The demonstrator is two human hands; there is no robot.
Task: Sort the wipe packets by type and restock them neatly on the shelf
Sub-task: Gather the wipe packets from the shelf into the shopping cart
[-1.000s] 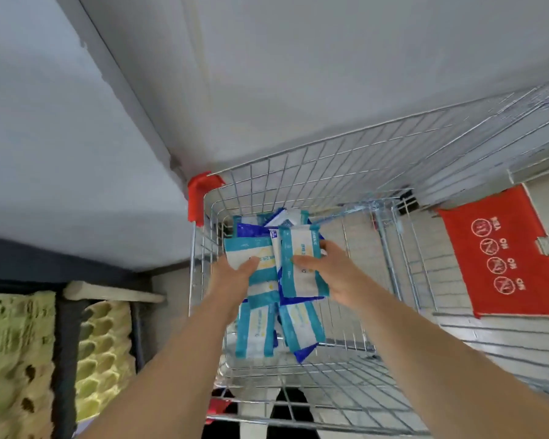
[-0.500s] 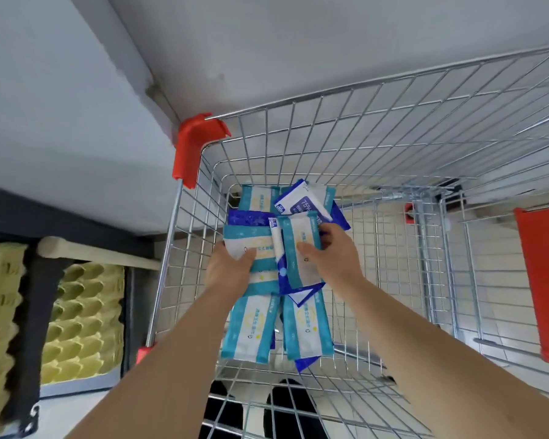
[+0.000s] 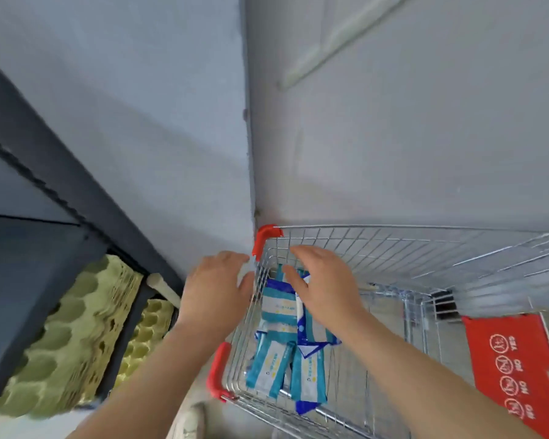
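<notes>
Moved: left hand [image 3: 216, 289] and right hand [image 3: 324, 289], both off the wipe packets [image 3: 278, 307] gripped half a second ago; left now out over the side rim of the cart [image 3: 362, 245].
Near packets: two teal-and-white ones side by side at the cart's near end, below the forearms, touched by neither hand; blue corner poking out underneath.
Right hand: fingers spread and loose, palm down, hovering just above the middle of the pile, holding nothing; covers part of one teal packet.
Left hand: fingers loosely extended, nothing seen in it though blurred; over the cart's left rim, just beside the pile, near the far red corner guard [image 3: 263, 243].
Far packets: overlapping heap under and beyond the right hand, against the cart's left wall.
Count: at least four teal-and-white packets; at least two blue-and-white ones, mostly buried, exact number unclear.
Edges: wire walls close on the left and far sides; second red guard [image 3: 217, 369] on the near left corner.
Open room: bare wire floor to the right of the pile.
Left of cart: two stacks of yellow-green egg trays [image 3: 67, 337] under a dark shelf [image 3: 61, 175].
Right: red sign [image 3: 514, 365].
Beyond: grey wall [image 3: 393, 122].
</notes>
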